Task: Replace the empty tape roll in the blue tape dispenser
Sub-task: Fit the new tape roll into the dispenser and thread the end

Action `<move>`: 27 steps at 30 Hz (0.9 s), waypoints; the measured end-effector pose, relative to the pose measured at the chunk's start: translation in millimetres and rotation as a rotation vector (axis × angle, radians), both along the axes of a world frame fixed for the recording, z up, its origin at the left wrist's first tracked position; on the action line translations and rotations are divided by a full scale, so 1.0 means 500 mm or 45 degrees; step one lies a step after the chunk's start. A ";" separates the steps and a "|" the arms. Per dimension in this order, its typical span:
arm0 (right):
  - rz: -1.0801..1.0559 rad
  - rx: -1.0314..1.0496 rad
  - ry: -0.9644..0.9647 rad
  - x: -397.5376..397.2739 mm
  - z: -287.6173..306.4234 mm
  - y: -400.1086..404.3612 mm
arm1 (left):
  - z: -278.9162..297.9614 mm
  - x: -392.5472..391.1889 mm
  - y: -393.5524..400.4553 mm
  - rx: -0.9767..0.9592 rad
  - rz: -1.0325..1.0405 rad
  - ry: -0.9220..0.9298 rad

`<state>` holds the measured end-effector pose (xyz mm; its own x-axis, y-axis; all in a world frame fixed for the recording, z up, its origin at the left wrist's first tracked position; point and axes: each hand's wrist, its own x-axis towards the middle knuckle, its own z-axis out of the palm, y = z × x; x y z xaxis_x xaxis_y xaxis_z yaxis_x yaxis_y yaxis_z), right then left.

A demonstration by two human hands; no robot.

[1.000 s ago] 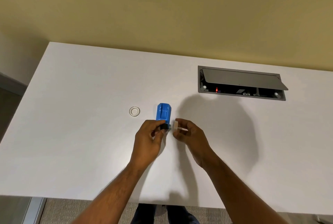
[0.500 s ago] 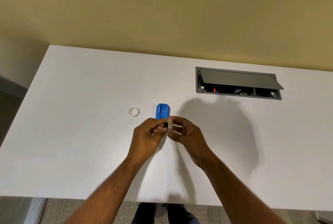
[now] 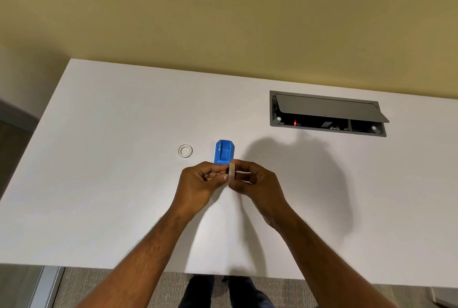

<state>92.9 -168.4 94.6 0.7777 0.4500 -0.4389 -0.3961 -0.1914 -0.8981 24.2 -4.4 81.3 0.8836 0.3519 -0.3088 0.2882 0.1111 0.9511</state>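
The blue tape dispenser (image 3: 224,152) lies on the white table (image 3: 99,184), its near end hidden behind my fingers. My left hand (image 3: 200,185) pinches a small black piece (image 3: 227,171), seemingly the spool hub. My right hand (image 3: 255,182) holds a pale tape roll (image 3: 232,170) on edge, pressed against that black piece. Both hands meet just in front of the dispenser. A clear empty tape ring (image 3: 185,151) lies flat on the table, left of the dispenser.
An open grey cable box (image 3: 327,114) with a raised lid is set into the table at the back right. A yellow wall rises behind the table. The near table edge runs below my forearms, with carpet beneath.
My right hand brought the tape roll leftward until it met the black piece in my left hand. The dispenser and empty ring stayed in place.
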 end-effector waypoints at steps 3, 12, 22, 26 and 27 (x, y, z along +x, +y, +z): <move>0.003 -0.026 -0.028 -0.004 0.000 -0.001 | 0.001 0.001 0.001 -0.026 -0.020 0.001; 0.008 -0.092 -0.072 -0.013 -0.017 0.002 | -0.016 0.002 0.005 0.021 -0.072 0.071; 0.006 -0.275 -0.305 0.026 -0.047 0.038 | -0.012 0.049 0.024 0.209 -0.023 0.138; 0.079 -0.370 -0.497 0.053 -0.049 0.052 | 0.005 0.080 0.029 0.248 -0.136 0.122; 0.093 -0.390 -0.533 0.057 -0.048 0.055 | 0.008 0.085 0.029 0.263 -0.154 0.115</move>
<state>121.6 -140.9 70.6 0.8863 0.4092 -0.2168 0.0092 -0.4836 -0.8752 66.8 10.3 85.1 0.8951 0.3093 -0.3212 0.3727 -0.1234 0.9197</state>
